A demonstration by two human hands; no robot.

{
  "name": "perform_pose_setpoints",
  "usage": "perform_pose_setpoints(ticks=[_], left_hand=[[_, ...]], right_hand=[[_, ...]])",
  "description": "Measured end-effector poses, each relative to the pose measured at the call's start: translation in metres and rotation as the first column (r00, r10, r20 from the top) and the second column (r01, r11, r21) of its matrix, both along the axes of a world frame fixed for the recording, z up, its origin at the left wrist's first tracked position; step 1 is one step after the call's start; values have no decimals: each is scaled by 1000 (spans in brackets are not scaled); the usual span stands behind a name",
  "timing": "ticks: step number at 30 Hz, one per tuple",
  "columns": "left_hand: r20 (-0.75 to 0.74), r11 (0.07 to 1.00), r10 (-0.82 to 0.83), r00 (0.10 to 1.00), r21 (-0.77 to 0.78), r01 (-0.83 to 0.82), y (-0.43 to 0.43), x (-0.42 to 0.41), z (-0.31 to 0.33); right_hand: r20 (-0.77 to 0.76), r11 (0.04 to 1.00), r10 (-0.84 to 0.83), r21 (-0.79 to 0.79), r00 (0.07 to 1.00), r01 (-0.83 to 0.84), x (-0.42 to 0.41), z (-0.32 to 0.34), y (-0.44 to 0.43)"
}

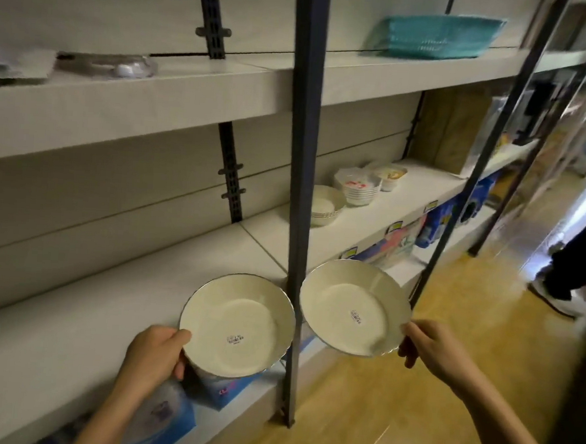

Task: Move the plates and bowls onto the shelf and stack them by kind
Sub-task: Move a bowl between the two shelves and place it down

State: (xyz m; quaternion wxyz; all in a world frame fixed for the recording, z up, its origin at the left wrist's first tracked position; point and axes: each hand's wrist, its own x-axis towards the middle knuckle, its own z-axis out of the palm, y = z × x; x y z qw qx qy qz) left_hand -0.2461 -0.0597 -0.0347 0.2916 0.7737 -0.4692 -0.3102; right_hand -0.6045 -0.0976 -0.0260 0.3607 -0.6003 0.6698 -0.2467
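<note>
Holding one cream plate each: left hand (154, 357) fingers clamp left plate (237, 324) rim, right hand (429, 348) pinches right plate (353, 308) edge, both above white shelf (108, 299) front; bowl stacks (355, 188) further along shelf.

A single head-worn wide-angle view looks forward and down, close to the white shelf (108, 299).

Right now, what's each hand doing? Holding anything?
Left hand: closed on the rim of the left plate, holding it.
Right hand: fingers pinching the rim of the right plate, holding it.
</note>
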Motion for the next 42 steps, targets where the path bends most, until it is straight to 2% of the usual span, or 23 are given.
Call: perform_pose_setpoints(ticks=[13,18,23,28,34,42], left_hand=[[-24,981,-174,985,89,175,-91,-154,1],[-53,983,-153,987,93,157,-142,-181,3],[-60,984,-116,991,132,123,-195,-199,-8],[-79,990,-20,997,137,31,-234,-214,-16],[-130,977,155,979,166,-133,-255,-232,-22],[-143,894,446,884,110,-433,-274,-249,-9]], right_hand=[[39,985,-173,18,984,173,-133,8,-59],[45,983,-185,27,982,184,-159,5,-106],[38,991,-128,32,991,127,-178,1,-178],[-2,999,-22,34,1000,22,-188,7,-258],[54,995,91,36,994,-93,-182,-2,-330],[56,933,358,32,932,-360,-134,-9,-441]])
